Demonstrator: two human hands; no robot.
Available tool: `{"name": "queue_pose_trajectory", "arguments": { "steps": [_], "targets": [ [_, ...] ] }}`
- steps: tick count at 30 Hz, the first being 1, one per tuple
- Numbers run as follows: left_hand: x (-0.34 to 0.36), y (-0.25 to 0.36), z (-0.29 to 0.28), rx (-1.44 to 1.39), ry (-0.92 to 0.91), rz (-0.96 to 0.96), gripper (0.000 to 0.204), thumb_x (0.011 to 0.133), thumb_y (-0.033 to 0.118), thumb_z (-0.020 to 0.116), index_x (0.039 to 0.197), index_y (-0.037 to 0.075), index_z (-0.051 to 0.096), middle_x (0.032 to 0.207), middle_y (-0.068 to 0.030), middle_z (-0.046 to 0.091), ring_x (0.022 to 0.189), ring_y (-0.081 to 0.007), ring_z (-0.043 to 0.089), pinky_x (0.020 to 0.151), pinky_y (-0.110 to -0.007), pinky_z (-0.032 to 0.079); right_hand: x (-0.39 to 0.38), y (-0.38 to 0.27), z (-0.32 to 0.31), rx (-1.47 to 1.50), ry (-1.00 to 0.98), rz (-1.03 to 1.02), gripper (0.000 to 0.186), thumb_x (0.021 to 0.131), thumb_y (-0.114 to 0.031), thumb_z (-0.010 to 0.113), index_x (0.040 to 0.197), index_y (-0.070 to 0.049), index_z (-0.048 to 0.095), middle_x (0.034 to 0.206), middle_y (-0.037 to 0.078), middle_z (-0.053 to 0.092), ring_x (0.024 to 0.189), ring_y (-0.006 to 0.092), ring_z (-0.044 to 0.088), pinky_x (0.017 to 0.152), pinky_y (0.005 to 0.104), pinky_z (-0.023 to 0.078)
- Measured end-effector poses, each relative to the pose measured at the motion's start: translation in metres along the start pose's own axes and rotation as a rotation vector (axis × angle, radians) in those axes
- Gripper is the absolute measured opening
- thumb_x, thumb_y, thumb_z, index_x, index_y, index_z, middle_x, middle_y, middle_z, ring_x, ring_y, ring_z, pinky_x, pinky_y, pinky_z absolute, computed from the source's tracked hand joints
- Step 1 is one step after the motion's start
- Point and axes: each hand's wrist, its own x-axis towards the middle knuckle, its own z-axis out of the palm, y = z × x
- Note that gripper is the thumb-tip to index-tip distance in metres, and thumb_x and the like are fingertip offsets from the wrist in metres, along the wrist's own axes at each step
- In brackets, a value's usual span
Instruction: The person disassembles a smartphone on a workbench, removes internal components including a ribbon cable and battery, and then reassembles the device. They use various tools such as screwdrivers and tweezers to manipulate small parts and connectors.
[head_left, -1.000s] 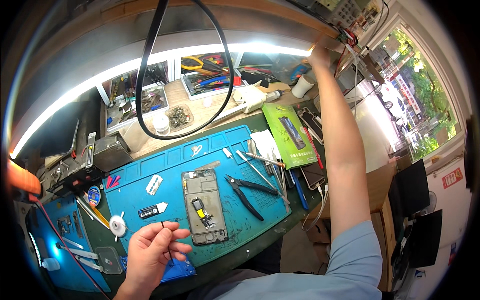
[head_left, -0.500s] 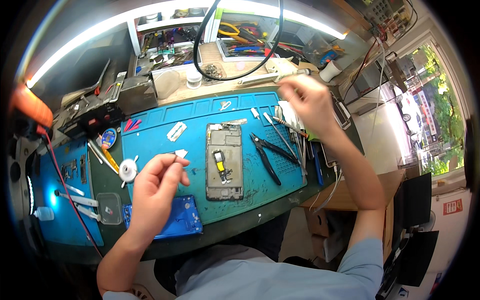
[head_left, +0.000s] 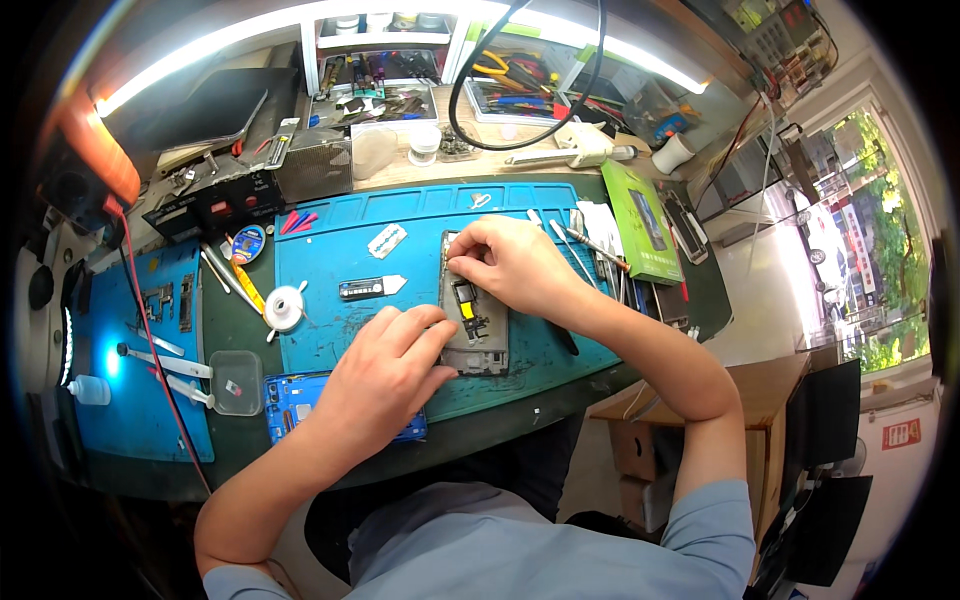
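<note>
While both hands work over it, the grey phone frame (head_left: 490,337) lies on the blue mat (head_left: 330,252), right of the mat's middle, its long sides running near to far. Dull and scuffed, it bears a small dark part with a yellow patch (head_left: 467,309). The right hand (head_left: 520,262) has its thumb and fingertips drawn together over the frame's far end; whether anything is pinched there, I cannot tell. The left hand (head_left: 385,370) bends its fingers at the near left edge, and its grip is likewise unclear.

Half a second ago both hands were away from the frame, the right one raised beyond it to the right; now they have come in and cover its far end and part of its left side.

The right forearm hides most of the black cutters (head_left: 562,338), and the left hand blocks part of the blue phone shell (head_left: 300,395). Farther left lie a razor blade (head_left: 387,240), a small knife (head_left: 370,287) and a white spool (head_left: 284,308). A green box (head_left: 641,222) stands far right.
</note>
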Motion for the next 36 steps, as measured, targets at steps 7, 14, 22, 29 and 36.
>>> {"name": "queue_pose_trajectory", "arguments": {
  "steps": [7, 14, 22, 29, 36],
  "targets": [
    [-0.001, -0.003, 0.002, 0.026, -0.014, -0.011, 0.045, 0.079, 0.01, 0.077, 0.12, -0.001, 0.06, 0.121, -0.0119, 0.061, 0.097, -0.0308, 0.057, 0.089, -0.04, 0.05, -0.001, 0.001, 0.005, 0.048, 0.015, 0.014, 0.016, 0.087, -0.013, 0.074, 0.096, -0.001, 0.073, 0.086, 0.007, 0.069, 0.073, 0.0134, 0.064, 0.068, 0.0292, 0.053],
    [0.0, -0.004, 0.002, 0.024, 0.0, -0.001, 0.042, 0.079, 0.01, 0.076, 0.117, -0.001, 0.06, 0.119, -0.0117, 0.061, 0.098, -0.0292, 0.057, 0.089, -0.039, 0.05, -0.002, 0.004, 0.01, 0.078, 0.066, -0.075, 0.014, 0.086, -0.01, 0.075, 0.097, -0.002, 0.074, 0.083, 0.005, 0.068, 0.07, 0.0118, 0.061, 0.066, 0.0277, 0.051],
    [-0.003, -0.001, 0.004, 0.022, 0.016, -0.04, 0.043, 0.079, 0.009, 0.077, 0.117, -0.002, 0.061, 0.117, -0.0127, 0.061, 0.098, -0.0315, 0.058, 0.088, -0.04, 0.05, 0.001, -0.002, 0.005, 0.107, -0.029, 0.032, 0.013, 0.087, -0.011, 0.074, 0.095, -0.001, 0.072, 0.08, 0.005, 0.067, 0.069, 0.0113, 0.061, 0.065, 0.0278, 0.051],
    [-0.004, 0.0, 0.008, 0.061, 0.021, -0.027, 0.037, 0.079, 0.009, 0.077, 0.112, -0.002, 0.065, 0.116, -0.0121, 0.061, 0.098, -0.0302, 0.058, 0.088, -0.039, 0.051, 0.002, -0.001, 0.007, -0.017, -0.036, -0.017, 0.013, 0.091, -0.015, 0.069, 0.095, -0.002, 0.068, 0.086, 0.01, 0.067, 0.079, 0.0239, 0.067, 0.073, 0.0361, 0.053],
    [-0.006, 0.0, 0.011, 0.09, 0.029, -0.028, 0.034, 0.08, 0.01, 0.076, 0.11, -0.003, 0.068, 0.116, -0.0116, 0.062, 0.098, -0.0292, 0.058, 0.089, -0.039, 0.051, -0.003, 0.001, 0.012, -0.08, 0.007, -0.084, 0.013, 0.092, -0.015, 0.067, 0.096, -0.003, 0.062, 0.093, 0.013, 0.065, 0.088, 0.0314, 0.066, 0.078, 0.0417, 0.051]
  ]
}}
